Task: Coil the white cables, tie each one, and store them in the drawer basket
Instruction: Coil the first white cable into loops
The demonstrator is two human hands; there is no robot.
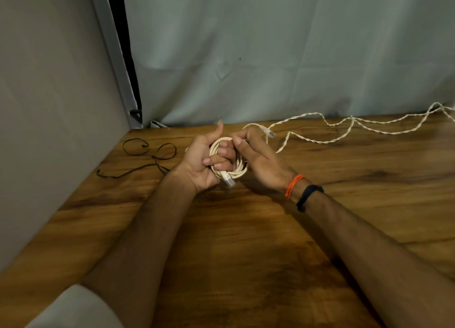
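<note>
hands (229, 155) gripping white cable coil (236, 170), mid-table (246, 253)

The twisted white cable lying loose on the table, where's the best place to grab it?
Grip the twisted white cable near its free end, coming from above with the right hand: that end lies nearest the hands, flat on the table.

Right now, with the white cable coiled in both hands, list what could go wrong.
1. The coiled white network cable is untied; if the left hand loosens, its loops may spring open.
2. The free end with the clear plug beside the right hand could slip out.
3. The thin black cord ties lie left on the wooden table, so reaching for one means letting go with one hand.
</note>
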